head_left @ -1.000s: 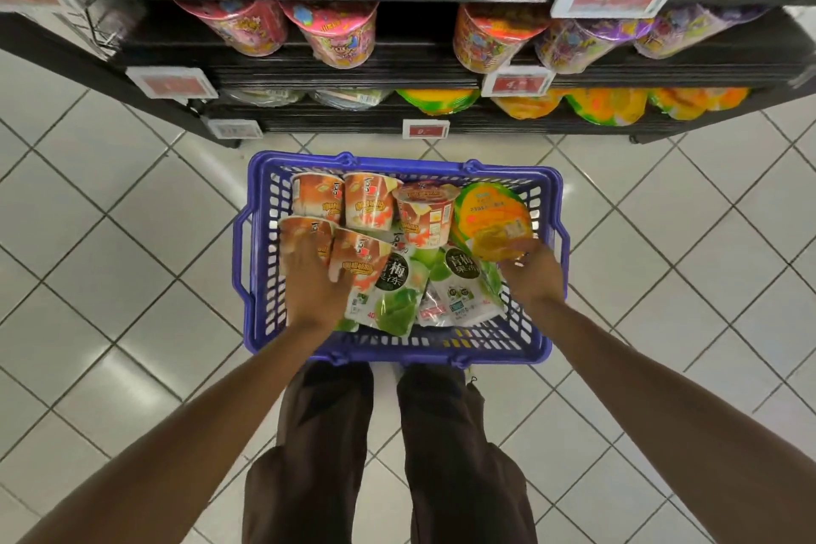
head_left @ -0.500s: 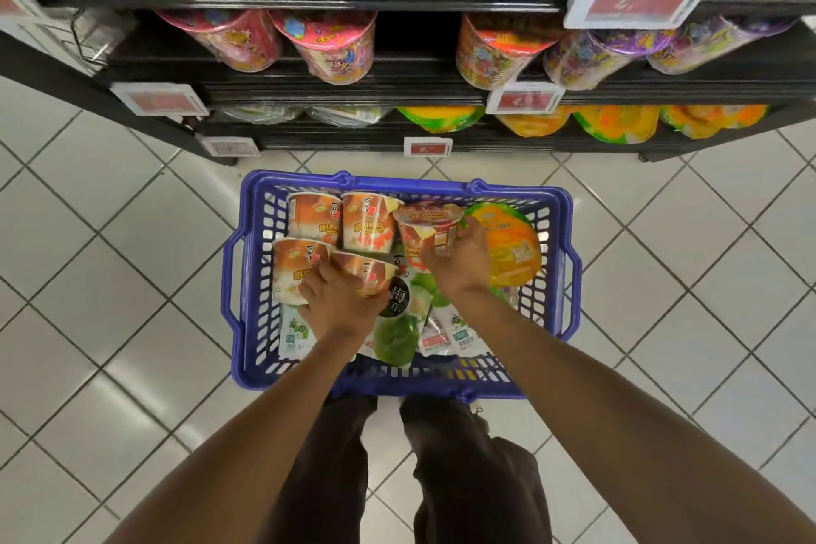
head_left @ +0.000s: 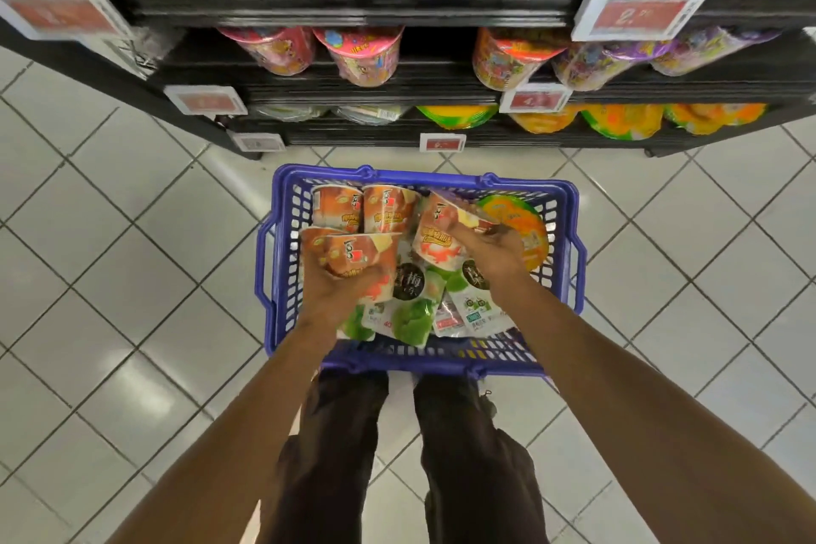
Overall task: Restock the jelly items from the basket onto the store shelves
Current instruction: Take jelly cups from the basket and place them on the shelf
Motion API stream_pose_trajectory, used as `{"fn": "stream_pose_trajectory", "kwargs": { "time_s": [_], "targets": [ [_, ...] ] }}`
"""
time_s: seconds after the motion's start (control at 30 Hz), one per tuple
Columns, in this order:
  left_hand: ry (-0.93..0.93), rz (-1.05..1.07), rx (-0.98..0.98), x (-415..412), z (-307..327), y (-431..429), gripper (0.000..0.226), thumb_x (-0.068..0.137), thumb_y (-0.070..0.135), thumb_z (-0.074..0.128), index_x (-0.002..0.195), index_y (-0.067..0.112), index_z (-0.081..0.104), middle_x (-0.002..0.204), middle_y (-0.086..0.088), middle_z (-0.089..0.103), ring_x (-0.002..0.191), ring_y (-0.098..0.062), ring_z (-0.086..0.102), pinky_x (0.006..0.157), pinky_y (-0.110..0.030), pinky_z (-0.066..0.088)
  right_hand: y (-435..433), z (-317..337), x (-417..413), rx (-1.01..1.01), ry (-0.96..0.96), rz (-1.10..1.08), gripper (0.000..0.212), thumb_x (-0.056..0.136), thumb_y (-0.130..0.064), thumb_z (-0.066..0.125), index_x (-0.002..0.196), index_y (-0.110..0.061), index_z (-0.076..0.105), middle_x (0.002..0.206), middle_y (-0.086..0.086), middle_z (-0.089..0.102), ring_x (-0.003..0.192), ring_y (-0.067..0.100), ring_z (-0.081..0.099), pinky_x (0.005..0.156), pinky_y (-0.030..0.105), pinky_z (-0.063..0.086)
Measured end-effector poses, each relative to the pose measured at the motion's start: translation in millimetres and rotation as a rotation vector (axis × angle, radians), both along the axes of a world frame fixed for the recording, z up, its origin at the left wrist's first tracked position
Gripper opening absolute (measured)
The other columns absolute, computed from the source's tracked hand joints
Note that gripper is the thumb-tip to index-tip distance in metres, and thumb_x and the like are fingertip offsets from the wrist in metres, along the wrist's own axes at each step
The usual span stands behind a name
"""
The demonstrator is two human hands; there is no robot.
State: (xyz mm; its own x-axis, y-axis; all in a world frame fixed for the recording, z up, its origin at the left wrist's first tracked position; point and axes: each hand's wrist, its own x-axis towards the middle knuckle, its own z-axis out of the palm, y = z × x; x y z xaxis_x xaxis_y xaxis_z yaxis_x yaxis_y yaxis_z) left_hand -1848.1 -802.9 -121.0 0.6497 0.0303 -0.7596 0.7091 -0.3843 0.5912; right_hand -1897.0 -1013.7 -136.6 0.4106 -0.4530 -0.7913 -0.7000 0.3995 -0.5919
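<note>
Closing on an orange jelly cup (head_left: pixel 353 254), the left hand (head_left: pixel 335 296) lifts it from the blue basket (head_left: pixel 388 174) it was just searching; the right hand (head_left: pixel 499 254) grips a second cup (head_left: pixel 437 230), both shelf-bound

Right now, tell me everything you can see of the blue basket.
The blue basket looks like moulded plastic: rectangular, lattice walls, thick rim, handles folded down. It sits level on the tiled floor in front of the black shelves. It holds orange cups, green pouches and an orange-lidded tub. The left hand and right hand each hold one of the cups.
</note>
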Motion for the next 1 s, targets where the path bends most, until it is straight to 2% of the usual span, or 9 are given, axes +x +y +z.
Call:
{"fn": "stream_pose_trajectory", "kwargs": {
  "time_s": [0.1,0.17,0.27,0.37,0.43,0.6,0.7,0.8,1.0],
  "targets": [
    [0.025,0.021,-0.074,11.3,62.5,5.5,0.073,0.065,0.025,0.089,0.126,0.023,0.050,0.109,0.002,0.069,0.098,-0.015,0.070,0.073,-0.033,0.060,-0.6,69.9,-9.9,0.090,-0.066,-0.054,0.045,0.070,-0.039,0.086,0.105,-0.016,0.068,0.093,-0.001,0.074,0.084,0.008,0.069,0.076,0.025,0.053],
    [0.009,0.058,-0.158,16.1,110.5,7.4,0.059,0.069,0.025,0.087,0.116,0.026,0.050,0.101,0.006,0.072,0.098,-0.021,0.071,0.075,-0.041,0.061,-2.0,125.8,-16.1,0.165,-0.086,-0.087,0.063,0.069,-0.051,0.082,0.117,-0.014,0.065,0.096,0.005,0.070,0.091,0.023,0.064,0.082,0.039,0.049],
    [-0.032,0.066,-0.280,19.7,197.5,4.5,0.063,0.060,0.037,0.088,0.110,0.030,0.049,0.100,0.007,0.072,0.095,-0.017,0.072,0.074,-0.046,0.061,-3.3,225.3,-23.8,0.255,-0.165,-0.119,0.075,0.063,-0.056,0.080,0.123,-0.014,0.065,0.114,0.008,0.072,0.105,0.026,0.069,0.078,0.044,0.058],
    [-0.063,0.004,-0.325,20.7,292.3,0.2,0.087,0.046,0.061,0.088,0.118,0.031,0.050,0.111,0.001,0.071,0.098,-0.017,0.072,0.083,-0.048,0.059,3.1,328.6,-34.5,0.277,-0.200,-0.147,0.086,0.058,-0.057,0.077,0.127,-0.008,0.061,0.121,0.014,0.069,0.112,0.031,0.065,0.095,0.054,0.052],
    [-0.114,-0.039,-0.360,20.2,354.0,-1.8,0.085,0.047,0.071,0.084,0.118,0.034,0.055,0.109,0.006,0.074,0.100,-0.014,0.071,0.086,-0.047,0.057,6.2,394.5,-42.3,0.214,-0.257,-0.095,0.075,0.068,-0.058,0.072,0.125,-0.010,0.062,0.119,0.012,0.070,0.111,0.031,0.066,0.100,0.057,0.048],
    [-0.228,0.052,-0.575,24.6,487.8,-2.5,0.071,0.048,0.071,0.083,0.107,0.032,0.071,0.103,0.007,0.076,0.098,-0.012,0.071,0.066,-0.035,0.060,16.6,533.5,-44.4,0.216,-0.590,-0.128,0.068,0.078,-0.057,0.054,0.134,-0.018,0.057,0.126,0.012,0.067,0.118,0.032,0.062,0.102,0.053,0.047],
    [-0.294,-0.029,-0.711,32.0,564.1,6.6,0.076,0.067,0.066,0.075,0.125,0.019,0.062,0.117,-0.007,0.071,0.105,-0.025,0.069,0.070,-0.035,0.060,24.2,597.0,-39.3,0.200,-0.745,-0.117,0.064,0.078,-0.059,0.051,0.133,-0.026,0.055,0.125,0.009,0.067,0.115,0.030,0.064,0.095,0.051,0.050],
    [-0.420,-0.103,-0.799,41.8,631.2,26.5,0.074,0.073,0.057,0.069,0.129,0.010,0.057,0.109,-0.008,0.073,0.094,-0.020,0.072,0.066,-0.030,0.059,37.0,653.4,-34.5,0.170,-0.865,-0.063,0.074,0.078,-0.067,0.050,0.138,-0.023,0.050,0.127,0.012,0.066,0.115,0.030,0.064,0.092,0.051,0.051],
    [-0.622,-0.204,-0.870,56.0,752.0,73.0,0.052,0.082,0.041,0.053,0.129,0.018,0.052,0.105,0.001,0.076,0.091,-0.016,0.073,0.069,-0.031,0.057,71.2,759.8,-20.8,0.140,-1.098,-0.006,0.055,0.071,-0.058,0.072,0.113,-0.023,0.073,0.124,0.012,0.068,0.110,0.028,0.067,0.076,0.036,0.059]
  ]
}}
